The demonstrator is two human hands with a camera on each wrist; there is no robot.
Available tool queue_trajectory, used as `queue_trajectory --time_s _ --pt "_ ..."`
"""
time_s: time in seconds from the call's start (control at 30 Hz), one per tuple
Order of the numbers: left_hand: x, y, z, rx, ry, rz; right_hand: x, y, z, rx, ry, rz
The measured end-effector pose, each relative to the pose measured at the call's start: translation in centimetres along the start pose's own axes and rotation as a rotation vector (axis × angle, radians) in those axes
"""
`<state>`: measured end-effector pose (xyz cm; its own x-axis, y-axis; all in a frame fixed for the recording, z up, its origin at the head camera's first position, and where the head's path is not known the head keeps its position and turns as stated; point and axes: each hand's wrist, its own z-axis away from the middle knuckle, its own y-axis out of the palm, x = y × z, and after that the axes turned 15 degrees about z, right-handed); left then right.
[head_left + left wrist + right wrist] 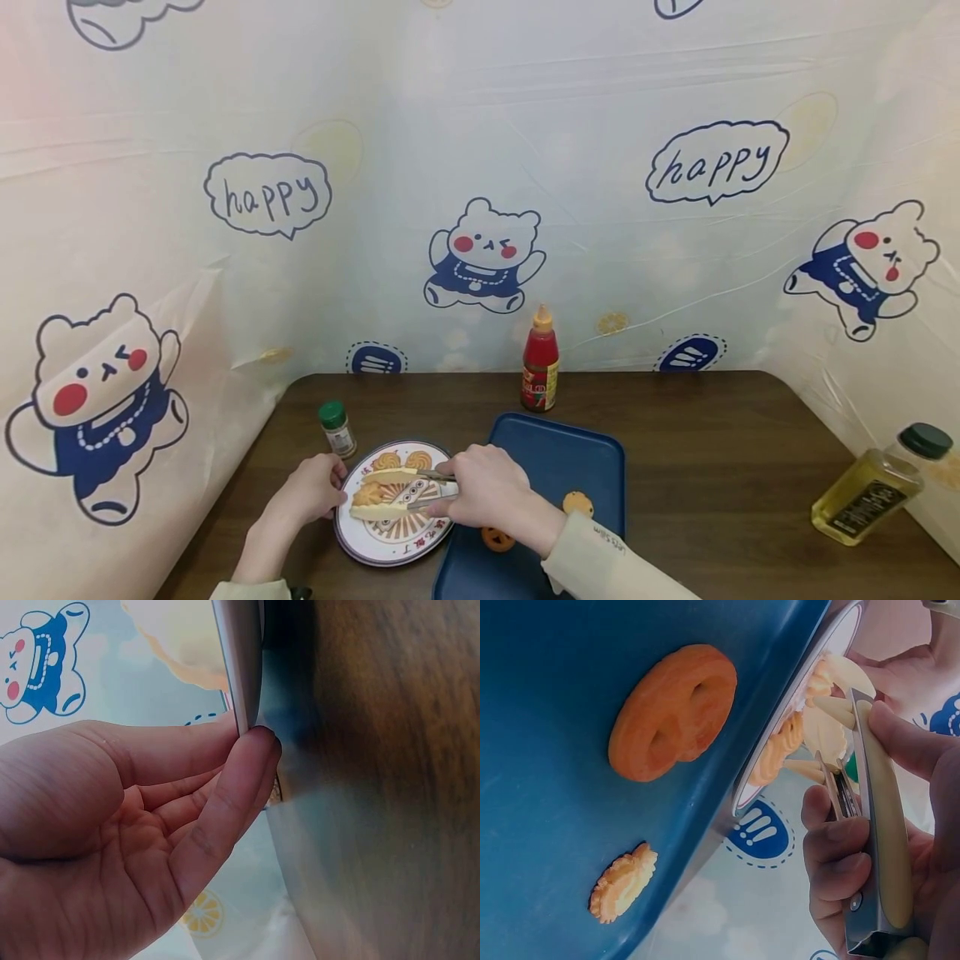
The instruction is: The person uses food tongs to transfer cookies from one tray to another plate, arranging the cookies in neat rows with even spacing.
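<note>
My left hand [303,492] pinches the left rim of a round patterned plate [367,550] between thumb and fingers, as the left wrist view shows close up. In my right hand [491,483] is a pair of metal tongs [885,832] with cream-coloured tips and handle. The tongs' tips reach over the plate, one on each side of a pale golden cookie [367,493]; whether they touch it I cannot tell. Two swirled cookies [417,460] lie at the plate's far side. The right forearm passes over a blue tray [555,442], which holds a round cookie [577,503] and an orange-brown cookie [671,712] with holes.
Behind the plate stands a small green-capped shaker jar [337,429]. A red sauce bottle [540,367] is upright at the table's back edge. On the right, an oil bottle [870,492] stands on the brown wooden table [705,467]. Patterned cloth [600,250] hangs around the table.
</note>
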<state>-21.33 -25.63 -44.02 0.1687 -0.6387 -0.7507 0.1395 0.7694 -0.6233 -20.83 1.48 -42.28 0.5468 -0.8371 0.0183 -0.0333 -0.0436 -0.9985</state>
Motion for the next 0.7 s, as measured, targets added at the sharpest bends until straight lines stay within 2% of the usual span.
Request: queue_trajectory --time_s 0.17,0.7 --pt "0.13 -0.02 -0.11 0.002 -0.013 0.006 0.06 -0.01 0.06 0.015 0.012 -0.021" --pt "-0.06 0.0 -0.03 -0.002 -0.015 0.003 0.14 -0.08 0.44 -0.024 -0.009 -0.03"
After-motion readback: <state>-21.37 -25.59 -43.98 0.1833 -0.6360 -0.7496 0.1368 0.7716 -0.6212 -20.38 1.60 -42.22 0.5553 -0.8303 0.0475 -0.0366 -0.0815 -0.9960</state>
